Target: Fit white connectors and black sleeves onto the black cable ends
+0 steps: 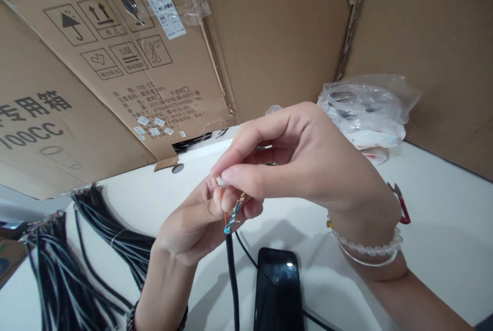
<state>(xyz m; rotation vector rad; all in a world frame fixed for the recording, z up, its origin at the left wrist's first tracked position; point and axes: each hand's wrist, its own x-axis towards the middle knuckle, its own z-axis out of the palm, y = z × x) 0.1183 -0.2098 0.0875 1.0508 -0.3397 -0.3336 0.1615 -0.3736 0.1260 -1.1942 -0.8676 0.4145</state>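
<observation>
A black cable (232, 279) hangs down from my hands, its jacket stripped at the top so thin coloured wires (232, 216) fan out. My left hand (200, 218) is closed on the wires near the stripped end, with an orange wire (225, 213) running up past its fingertips. At the top of that wire sits a small white connector (221, 181), pinched between thumb and forefinger of my right hand (285, 161). Behind the right fingers, small metallic bits show partly; what they are I cannot make out.
Black cable bundles (115, 228) lie at the left. A phone (278, 285) rests on the white table (435, 233) below my hands, crossed by a thin black cable. Clear plastic bags (362, 110) and red-handled pliers (402, 205) are at the right. Cardboard boxes (269, 28) wall off the back.
</observation>
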